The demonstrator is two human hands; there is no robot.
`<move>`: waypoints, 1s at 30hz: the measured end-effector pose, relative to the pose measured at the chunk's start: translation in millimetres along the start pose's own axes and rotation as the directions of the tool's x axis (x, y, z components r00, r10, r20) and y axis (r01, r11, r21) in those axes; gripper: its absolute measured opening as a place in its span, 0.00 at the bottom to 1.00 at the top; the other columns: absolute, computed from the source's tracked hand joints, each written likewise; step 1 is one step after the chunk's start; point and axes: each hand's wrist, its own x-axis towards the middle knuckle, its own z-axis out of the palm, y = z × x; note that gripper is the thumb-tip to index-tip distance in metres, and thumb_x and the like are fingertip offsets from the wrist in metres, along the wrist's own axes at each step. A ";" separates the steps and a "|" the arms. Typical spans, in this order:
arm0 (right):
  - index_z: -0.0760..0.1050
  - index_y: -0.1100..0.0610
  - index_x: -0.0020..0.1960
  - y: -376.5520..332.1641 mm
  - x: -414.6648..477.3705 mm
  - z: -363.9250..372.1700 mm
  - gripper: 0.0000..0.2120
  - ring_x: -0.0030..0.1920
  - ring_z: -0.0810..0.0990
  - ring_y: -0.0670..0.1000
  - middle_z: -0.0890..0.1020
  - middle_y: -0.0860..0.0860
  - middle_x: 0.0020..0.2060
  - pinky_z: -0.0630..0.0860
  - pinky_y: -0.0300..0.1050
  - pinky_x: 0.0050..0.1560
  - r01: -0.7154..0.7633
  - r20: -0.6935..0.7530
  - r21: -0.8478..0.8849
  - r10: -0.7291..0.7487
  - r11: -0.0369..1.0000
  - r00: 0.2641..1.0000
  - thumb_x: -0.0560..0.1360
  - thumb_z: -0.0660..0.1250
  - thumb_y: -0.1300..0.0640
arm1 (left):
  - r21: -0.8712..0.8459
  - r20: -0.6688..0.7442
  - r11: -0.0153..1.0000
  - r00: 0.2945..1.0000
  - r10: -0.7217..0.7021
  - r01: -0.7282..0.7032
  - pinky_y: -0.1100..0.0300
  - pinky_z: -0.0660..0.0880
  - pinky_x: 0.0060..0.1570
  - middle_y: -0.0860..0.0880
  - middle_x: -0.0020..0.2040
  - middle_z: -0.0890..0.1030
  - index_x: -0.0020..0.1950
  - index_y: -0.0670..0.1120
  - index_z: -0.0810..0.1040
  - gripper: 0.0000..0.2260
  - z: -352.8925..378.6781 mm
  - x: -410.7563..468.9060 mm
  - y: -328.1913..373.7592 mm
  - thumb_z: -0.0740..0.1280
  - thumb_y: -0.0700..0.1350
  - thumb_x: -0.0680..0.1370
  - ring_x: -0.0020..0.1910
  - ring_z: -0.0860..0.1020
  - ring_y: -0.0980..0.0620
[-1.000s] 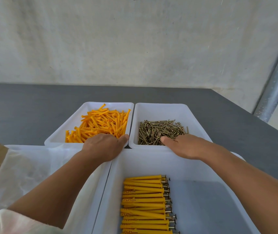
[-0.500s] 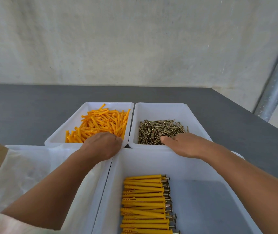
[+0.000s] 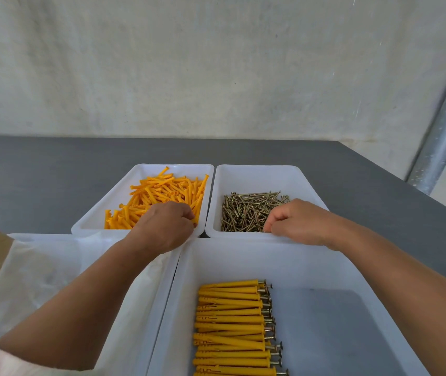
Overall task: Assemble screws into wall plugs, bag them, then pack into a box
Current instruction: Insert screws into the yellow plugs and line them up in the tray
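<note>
left hand (image 3: 166, 226) curled over wall plugs (image 3: 162, 191) in far tray (image 3: 102, 213), grip hidden, right hand (image 3: 297, 222) pinching screws (image 3: 246, 213) in neighbouring tray (image 3: 257, 175), assembled plugs (image 3: 230, 321) in near tray (image 3: 243, 259) at worktop's (image 3: 40, 172) near edge

bright even daylight, soft shadows, sharp focus, wide-angle edge bending

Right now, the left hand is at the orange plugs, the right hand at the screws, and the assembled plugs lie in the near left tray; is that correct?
Not quite: the head view shows the assembled plugs in the near right tray. The rest stands: left hand at the orange plugs, right hand at the screws.
</note>
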 end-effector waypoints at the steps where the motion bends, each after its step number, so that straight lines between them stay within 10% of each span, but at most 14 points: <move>1: 0.83 0.50 0.45 -0.7 -0.1 0.1 0.10 0.37 0.76 0.41 0.81 0.41 0.37 0.68 0.34 0.34 0.006 -0.004 -0.011 -0.006 1.000 1.000 0.76 0.63 0.56 | -0.014 -0.030 1.000 1.000 0.004 -0.005 0.62 0.66 0.40 0.54 0.45 0.77 0.52 0.52 0.80 0.08 0.0 0.0 0.3 0.63 0.42 0.77 0.49 0.73 0.52; 7: 0.83 0.52 0.46 -3.9 1.2 0.8 0.10 0.30 0.75 0.38 0.78 0.35 0.33 0.68 0.30 0.29 0.036 -0.121 -0.054 -0.042 0.998 0.992 0.77 0.63 0.58 | -0.145 -0.224 0.985 0.973 0.059 -0.093 0.77 0.64 0.31 0.61 0.35 0.75 0.52 0.52 0.81 0.06 2.7 0.2 1.1 0.66 0.44 0.78 0.36 0.72 0.63; 13: 0.80 0.46 0.45 -5.4 3.2 -3.9 0.14 0.41 0.83 0.51 0.82 0.45 0.41 0.82 0.50 0.44 0.036 -0.372 0.062 -0.010 0.997 0.928 0.78 0.59 0.60 | -0.330 -0.363 0.928 0.931 0.041 -0.170 0.62 0.74 0.41 0.53 0.36 0.80 0.57 0.53 0.81 0.08 -1.5 -4.1 8.2 0.66 0.48 0.79 0.37 0.78 0.54; 20: 0.80 0.54 0.45 -12.3 2.6 -9.8 0.12 0.32 0.78 0.45 0.81 0.51 0.36 0.75 0.36 0.30 0.167 -0.438 0.540 0.106 0.825 0.893 0.78 0.61 0.65 | -0.612 -0.048 0.785 0.995 0.082 -0.094 0.72 0.68 0.27 0.48 0.39 0.79 0.54 0.51 0.83 0.07 2.6 -5.3 16.3 0.68 0.45 0.78 0.28 0.75 0.60; 30: 0.81 0.55 0.45 -18.9 -1.8 -10.4 0.11 0.32 0.79 0.46 0.81 0.51 0.35 0.76 0.38 0.32 0.207 -0.429 0.616 0.104 0.760 0.897 0.78 0.62 0.65 | -0.639 0.026 0.765 0.992 0.122 -0.077 0.72 0.68 0.27 0.52 0.35 0.79 0.52 0.52 0.83 0.06 8.2 -8.7 17.9 0.69 0.44 0.77 0.28 0.75 0.60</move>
